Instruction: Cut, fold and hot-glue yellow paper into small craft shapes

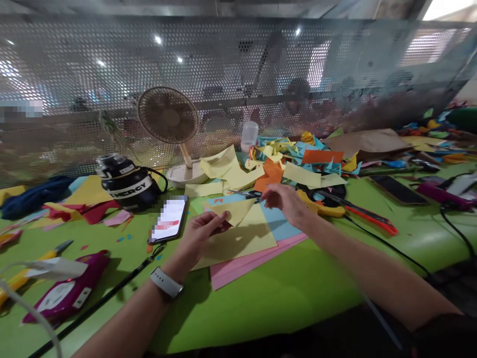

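My left hand (206, 228), wearing a white-banded watch (166, 282) at the wrist, pinches a small piece of pale yellow paper (238, 211) between thumb and fingers. Beneath it lies a larger yellow sheet (257, 231), on top of blue paper (281, 226) and pink paper (257, 258). My right hand (285, 201) hovers at the far edge of these sheets with bent, parted fingers. Its fingertips are close to a pair of dark-handled scissors (254, 195); I cannot make out whether they touch. Nothing shows clearly in that hand.
Paper scraps (276, 164) pile up behind the hands. A fan (169, 117), black flask (130, 186) and lit phone (168, 219) stand or lie to the left. Yellow-handled pliers (324, 206), a red-edged tool (368, 219) and a dark phone (398, 189) lie rightward. A perforated metal screen (223, 64) rises behind.
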